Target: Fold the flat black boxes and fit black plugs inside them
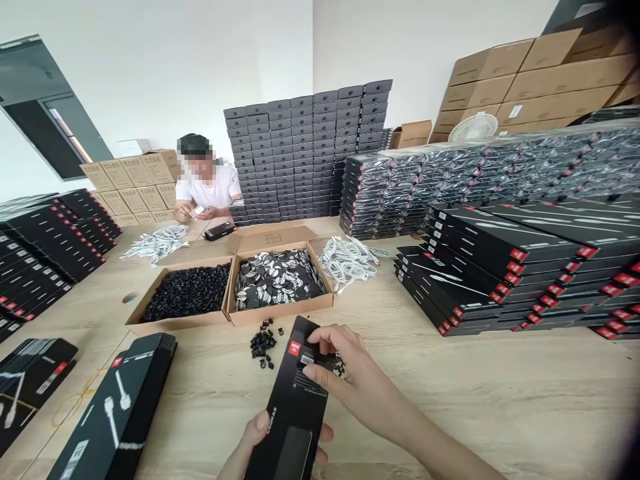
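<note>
A slim black cable box (293,407) with a red label near its top is tilted in front of me, and a darker window panel shows low on its face. My left hand (250,443) is closed around its lower part, thumb on the front edge and fingertips on the far side. Near the box's upper end, my right hand (345,370) has thumb and index finger bent toward each other by the red label. What sits between those fingers is dark and hard to make out. Small black plastic pieces (263,343) lie loose on the table just left of the box.
Two open cartons hold black plastic pieces (187,290) and black-and-white discs (280,273). White cables (347,260) lie behind. Flat black boxes (120,400) stand at left; stacked boxes (500,260) fill the right. Across the table a person (207,187) handles something white.
</note>
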`<state>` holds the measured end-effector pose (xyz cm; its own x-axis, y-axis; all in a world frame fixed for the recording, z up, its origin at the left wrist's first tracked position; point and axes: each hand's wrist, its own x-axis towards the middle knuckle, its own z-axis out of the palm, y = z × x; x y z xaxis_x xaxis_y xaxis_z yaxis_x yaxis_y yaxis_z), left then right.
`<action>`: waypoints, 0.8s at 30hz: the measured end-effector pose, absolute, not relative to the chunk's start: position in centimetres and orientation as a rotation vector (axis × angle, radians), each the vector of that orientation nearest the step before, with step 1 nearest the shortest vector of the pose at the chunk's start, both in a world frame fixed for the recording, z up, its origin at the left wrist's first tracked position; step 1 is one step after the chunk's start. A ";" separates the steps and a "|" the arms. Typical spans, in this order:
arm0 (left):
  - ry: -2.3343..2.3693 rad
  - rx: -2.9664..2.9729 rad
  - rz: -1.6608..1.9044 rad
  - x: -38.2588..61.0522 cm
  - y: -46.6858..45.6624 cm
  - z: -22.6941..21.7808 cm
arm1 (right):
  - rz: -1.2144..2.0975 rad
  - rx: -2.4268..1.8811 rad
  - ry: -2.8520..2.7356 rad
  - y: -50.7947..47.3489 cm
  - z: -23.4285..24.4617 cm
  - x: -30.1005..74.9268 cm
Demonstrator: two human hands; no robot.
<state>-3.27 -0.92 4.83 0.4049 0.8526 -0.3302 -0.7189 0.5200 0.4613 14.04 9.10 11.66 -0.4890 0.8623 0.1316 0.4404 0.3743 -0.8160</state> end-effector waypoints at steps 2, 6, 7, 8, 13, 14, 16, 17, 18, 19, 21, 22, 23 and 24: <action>0.585 0.288 1.026 -3.5 -0.9 3.9 | 1.082 -1.061 -2.131 9.5 11.8 13.9; 0.683 0.547 1.125 -4.0 -0.1 3.0 | 1.197 -0.972 -2.071 9.5 11.5 13.4; 0.721 0.599 1.130 -3.9 0.3 3.0 | 1.216 -0.978 -2.015 9.4 11.3 13.2; 0.759 0.626 1.140 -3.8 0.6 3.1 | 1.239 -0.985 -1.956 9.2 11.1 13.1; 1.041 0.660 1.356 -2.7 1.7 4.1 | 1.490 -0.963 -1.614 8.6 9.7 12.9; 1.127 0.665 1.374 -2.5 1.7 4.2 | 1.579 -0.942 -1.540 8.6 9.4 12.9; 1.252 0.632 1.362 -2.1 1.5 4.3 | 1.738 -0.898 -1.428 8.6 9.0 13.0; 1.273 0.603 1.357 -1.9 1.5 4.2 | 1.788 -0.878 -1.409 8.7 8.9 13.0; 1.270 0.576 1.361 -1.7 1.4 4.0 | 1.797 -0.869 -1.413 8.7 8.8 13.0; 1.257 0.552 1.371 -1.5 1.3 3.7 | 1.768 -0.880 -1.437 8.8 8.6 12.9; 1.235 0.507 1.408 -1.1 1.4 3.0 | 1.627 -0.958 -1.492 8.8 8.2 12.6; 1.226 0.470 1.434 -1.0 1.5 2.6 | 1.547 -1.007 -1.511 8.7 7.8 12.4; 1.217 0.418 1.462 -0.9 1.6 2.3 | 1.490 -1.048 -1.521 8.4 7.4 12.2; 1.208 0.354 1.489 -1.0 1.8 2.1 | 1.468 -1.070 -1.535 8.0 6.8 12.1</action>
